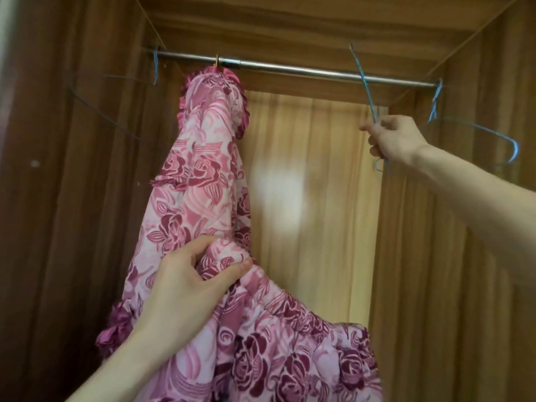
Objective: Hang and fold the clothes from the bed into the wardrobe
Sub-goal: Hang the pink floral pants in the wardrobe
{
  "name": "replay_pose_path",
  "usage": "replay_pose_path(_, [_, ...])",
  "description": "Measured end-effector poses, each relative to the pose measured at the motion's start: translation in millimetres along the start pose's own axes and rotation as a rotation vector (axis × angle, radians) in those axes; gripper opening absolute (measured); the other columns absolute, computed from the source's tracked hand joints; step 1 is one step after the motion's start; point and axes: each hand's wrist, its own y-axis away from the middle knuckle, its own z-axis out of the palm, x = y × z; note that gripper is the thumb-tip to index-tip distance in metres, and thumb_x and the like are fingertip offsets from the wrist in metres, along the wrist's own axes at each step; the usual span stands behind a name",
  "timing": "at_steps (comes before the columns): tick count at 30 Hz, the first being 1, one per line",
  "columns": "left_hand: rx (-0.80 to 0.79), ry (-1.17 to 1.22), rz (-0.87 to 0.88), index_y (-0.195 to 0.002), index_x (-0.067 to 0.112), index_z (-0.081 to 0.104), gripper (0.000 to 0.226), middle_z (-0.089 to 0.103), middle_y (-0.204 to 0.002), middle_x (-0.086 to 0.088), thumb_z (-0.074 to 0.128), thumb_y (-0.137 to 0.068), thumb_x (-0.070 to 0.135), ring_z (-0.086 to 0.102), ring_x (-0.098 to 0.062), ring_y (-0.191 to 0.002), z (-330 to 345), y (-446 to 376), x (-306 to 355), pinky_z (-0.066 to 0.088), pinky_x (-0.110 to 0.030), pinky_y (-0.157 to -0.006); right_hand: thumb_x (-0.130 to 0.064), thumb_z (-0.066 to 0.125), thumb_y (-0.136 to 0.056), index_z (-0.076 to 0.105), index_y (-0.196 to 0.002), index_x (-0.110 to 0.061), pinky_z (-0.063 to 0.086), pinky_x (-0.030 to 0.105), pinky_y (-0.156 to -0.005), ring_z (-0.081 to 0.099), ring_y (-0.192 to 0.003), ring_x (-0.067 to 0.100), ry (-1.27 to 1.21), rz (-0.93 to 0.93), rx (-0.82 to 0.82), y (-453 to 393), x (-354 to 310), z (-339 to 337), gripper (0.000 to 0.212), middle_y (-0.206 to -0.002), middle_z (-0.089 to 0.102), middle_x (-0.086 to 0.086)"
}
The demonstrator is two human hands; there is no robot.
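Pink rose-print dress [203,181] with satin ruffles, hung from the metal wardrobe rail [290,68]; its lower folds are cut off at the frame's bottom edge. The left hand [185,282] pinches a bunch of the soft fabric. The right hand [397,140] grips a thin blue wire hanger [366,82] hooked on the rail. Another wire hanger [493,134] hangs blurred beside the wood-grain wall [464,227].

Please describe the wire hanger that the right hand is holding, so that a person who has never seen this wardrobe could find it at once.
Find the shiny metal rail across the top of the wooden wardrobe. Right of the pink rose-patterned garment hanging there, a thin blue wire hanger crosses the rail at a slant. Unlike the blue hangers at either end, the right hand grips it.
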Motion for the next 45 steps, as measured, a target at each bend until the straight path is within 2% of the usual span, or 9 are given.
replay_pose_path(4, [0.004, 0.024, 0.004, -0.091, 0.022, 0.078, 0.014, 0.080, -0.083, 0.009, 0.086, -0.080, 0.020, 0.075, -0.004, -0.079, 0.2, -1.1, -6.6, 0.058, -0.016, -0.075, -0.022, 0.067, -0.101, 0.070, -0.106, -0.019, 0.047, 0.023, -0.058, 0.058, -0.050, 0.006, -0.299, -0.066, 0.029, 56.7, 32.9, 9.3, 0.007, -0.056, 0.058, -0.009])
replay_pose_path(9, [-0.030, 0.026, 0.014, -0.094, 0.020, 0.078, 0.013, 0.080, -0.085, 0.006, 0.085, -0.083, 0.021, 0.076, -0.008, -0.082, -0.5, 5.8, -3.8, 0.059, -0.021, -0.078, -0.031, 0.076, -0.094, 0.065, -0.121, -0.016, 0.041, 0.019, -0.045, 0.050, -0.050, 0.010, -0.496, 0.271, -0.140, 107.1, 65.6, 23.7, 0.033, -0.067, 0.052, -0.006])
replay_pose_path(13, [-0.024, 0.029, 0.035, -0.096, 0.016, 0.077, 0.014, 0.080, -0.087, 0.004, 0.084, -0.084, 0.018, 0.074, -0.006, -0.081, -5.5, 11.0, -3.9, 0.056, -0.015, -0.076, -0.041, 0.057, -0.104, 0.063, -0.077, -0.015, 0.028, 0.023, -0.046, 0.030, -0.044, 0.012, -0.347, 0.203, -0.118, 139.3, 71.4, 28.3, 0.039, -0.050, 0.035, -0.008])
replay_pose_path(17, [-0.009, 0.021, 0.036, -0.100, 0.015, 0.078, 0.016, 0.080, -0.091, 0.005, 0.083, -0.086, 0.018, 0.074, -0.005, -0.085, -11.2, 17.4, -4.9, 0.056, -0.014, -0.077, -0.068, 0.059, -0.092, 0.060, -0.056, -0.005, 0.044, 0.026, -0.055, 0.049, -0.040, 0.017, 0.098, 0.097, -0.162, 177.1, 70.1, 29.6, 0.073, -0.043, 0.056, 0.012])
replay_pose_path(20, [0.004, 0.017, 0.036, -0.101, 0.015, 0.078, 0.015, 0.080, -0.093, 0.005, 0.082, -0.086, 0.017, 0.075, -0.008, -0.088, -12.7, 21.7, -6.5, 0.059, -0.020, -0.083, -0.053, 0.052, -0.101, 0.062, -0.049, -0.010, 0.055, 0.037, -0.069, 0.059, -0.047, 0.020, 0.277, 0.046, -0.043, 188.3, 79.9, 33.5, 0.067, -0.041, 0.057, 0.011])
replay_pose_path(23, [0.022, 0.008, 0.031, -0.104, 0.017, 0.078, 0.023, 0.080, -0.096, 0.006, 0.082, -0.083, 0.024, 0.075, -0.008, -0.092, -15.6, 24.8, -7.6, 0.059, -0.025, -0.090, -0.034, 0.048, -0.105, 0.064, -0.056, -0.012, 0.050, 0.033, -0.060, 0.052, -0.044, 0.018, 0.018, 0.073, -0.007, 195.5, 87.3, 34.2, 0.056, -0.046, 0.057, 0.006])
replay_pose_path(28, [0.008, 0.046, -0.020, -0.114, 0.020, 0.076, 0.034, 0.081, -0.101, 0.003, 0.082, -0.081, 0.029, 0.076, -0.014, -0.099, -20.7, 30.8, -7.7, 0.059, -0.039, -0.094, -0.035, 0.061, -0.102, 0.066, -0.077, -0.021, 0.021, 0.021, -0.043, 0.025, -0.045, 0.008, -0.440, 0.261, 0.062, 195.8, 76.0, 23.1, 0.030, -0.056, 0.032, -0.007])
replay_pose_path(35, [-0.063, 0.102, -0.021, -0.102, 0.022, 0.077, 0.026, 0.081, -0.091, 0.004, 0.078, -0.077, 0.027, 0.077, -0.012, -0.087, -18.4, 40.8, -7.6, 0.061, -0.021, -0.076, -0.039, 0.057, -0.105, 0.055, -0.076, -0.021, 0.017, 0.019, -0.039, 0.018, -0.045, 0.005, -1.018, 0.154, 0.173, 190.3, 26.1, 1.5, 0.035, -0.056, 0.025, -0.009])
replay_pose_path(45, [-0.070, 0.119, -0.013, -0.098, 0.018, 0.077, 0.024, 0.080, -0.087, 0.002, 0.079, -0.074, 0.024, 0.077, -0.012, -0.082, -16.3, 42.0, -7.1, 0.061, -0.019, -0.074, -0.038, 0.052, -0.107, 0.054, -0.081, -0.020, 0.015, 0.016, -0.035, 0.016, -0.041, 0.003, -1.132, 0.194, 0.021, 208.6, 2.4, -7.2, 0.032, -0.053, 0.020, -0.011])
